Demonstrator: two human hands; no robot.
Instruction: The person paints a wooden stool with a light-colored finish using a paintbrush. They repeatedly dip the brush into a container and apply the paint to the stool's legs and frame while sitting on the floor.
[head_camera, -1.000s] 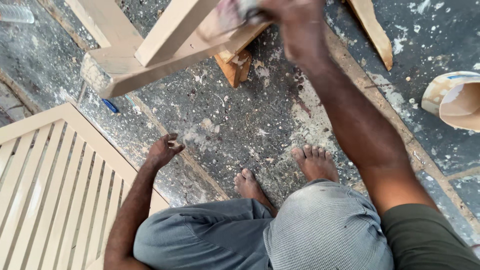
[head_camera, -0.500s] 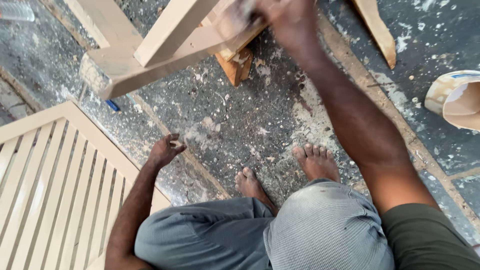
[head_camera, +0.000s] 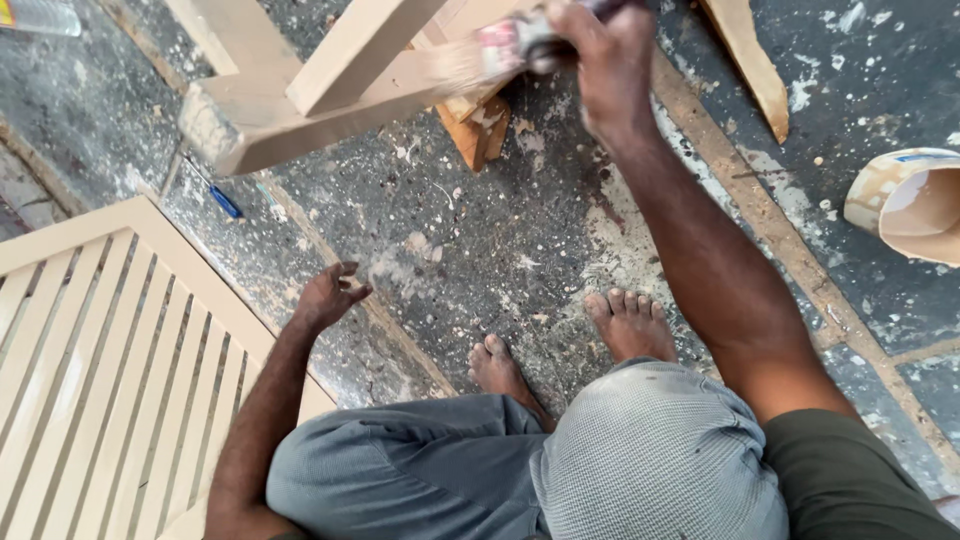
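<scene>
My right hand is closed around a paintbrush whose pale bristles lie against a beige wooden frame at the top of the view. The brush is blurred with motion. My left hand rests with spread fingers on the speckled grey floor, holding nothing, just beside the corner of a beige slatted wooden panel. My bare feet are planted on the floor under my bent knees.
A small orange wood block props the frame. A blue pen-like object lies on the floor at left. A paint-smeared tub lies tipped at right, and a wooden plank lies at top right.
My right hand has drawn the brush to the right and slightly down along the frame's rail. My left hand has stayed on the floor.
</scene>
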